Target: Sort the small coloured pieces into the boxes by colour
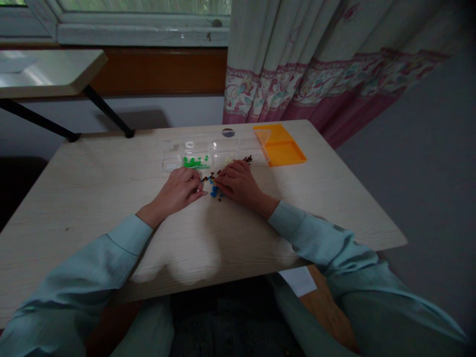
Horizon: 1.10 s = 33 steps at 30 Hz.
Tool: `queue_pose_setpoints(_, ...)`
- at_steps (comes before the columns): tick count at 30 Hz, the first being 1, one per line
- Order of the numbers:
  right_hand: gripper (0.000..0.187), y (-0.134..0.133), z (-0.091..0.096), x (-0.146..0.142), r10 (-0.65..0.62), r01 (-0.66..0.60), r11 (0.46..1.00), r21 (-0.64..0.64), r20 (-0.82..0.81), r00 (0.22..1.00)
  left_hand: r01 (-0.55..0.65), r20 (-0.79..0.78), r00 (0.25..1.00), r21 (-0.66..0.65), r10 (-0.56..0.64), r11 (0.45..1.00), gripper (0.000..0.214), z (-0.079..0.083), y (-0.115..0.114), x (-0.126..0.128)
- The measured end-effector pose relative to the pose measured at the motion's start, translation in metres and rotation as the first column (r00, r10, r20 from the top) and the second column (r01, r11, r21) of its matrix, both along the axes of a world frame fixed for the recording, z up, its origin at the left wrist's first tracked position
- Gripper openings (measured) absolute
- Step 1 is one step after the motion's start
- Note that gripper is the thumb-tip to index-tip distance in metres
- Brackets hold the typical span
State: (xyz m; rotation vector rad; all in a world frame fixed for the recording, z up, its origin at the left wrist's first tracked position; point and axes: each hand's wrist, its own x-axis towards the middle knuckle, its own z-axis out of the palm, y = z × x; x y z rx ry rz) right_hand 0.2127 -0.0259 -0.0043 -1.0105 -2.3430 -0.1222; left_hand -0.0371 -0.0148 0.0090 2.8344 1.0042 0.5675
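Note:
Small blue pieces point(214, 191) and dark brown pieces point(212, 175) lie scattered on the table between my two hands. My left hand point(182, 187) rests at the left edge of this pile, its fingers curled and the thumb reaching towards the pieces. From the other side my right hand point(238, 184) bends over the pile, fingertips drawn together among the pieces. Whatever either hand pinches is too small to make out. Just behind them lies a clear plastic compartment box point(173, 163) with green pieces point(195, 162) in one section, pale ones point(228, 159) in another and dark brown ones at its right.
An orange two-part tray point(285, 148) sits at the box's right end, partly under clear plastic. A dark round disc point(228, 132) is behind the box. On the left, a raised shelf point(55, 74) stands on black legs. Curtains point(267, 74) hang beyond the table point(297, 198).

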Motion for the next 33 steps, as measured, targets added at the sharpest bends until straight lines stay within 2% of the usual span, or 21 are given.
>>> queue_pose_setpoints(5,0.023,-0.001,0.001,-0.001,0.044,-0.044,0.999,0.002,0.009,0.999,-0.066,0.017,0.998,0.050,0.065,0.997,0.029,-0.001,-0.003,0.008)
queue_pose_setpoints(13,0.026,-0.003,0.001,-0.004,0.076,-0.079,0.995,0.056,0.054,0.996,-0.101,0.315,0.943,-0.027,0.105,0.994,0.018,-0.006,-0.010,0.022)
queue_pose_setpoints(24,0.020,-0.009,0.005,-0.009,0.030,-0.020,0.992,0.123,-0.078,0.996,-0.100,0.356,0.927,-0.069,0.118,0.993,0.020,-0.011,-0.009,0.026)
queue_pose_setpoints(33,0.018,-0.012,0.004,-0.012,0.002,0.010,0.992,0.125,-0.094,0.996,-0.062,0.362,0.928,-0.093,0.091,0.994,0.024,-0.010,-0.011,0.027)
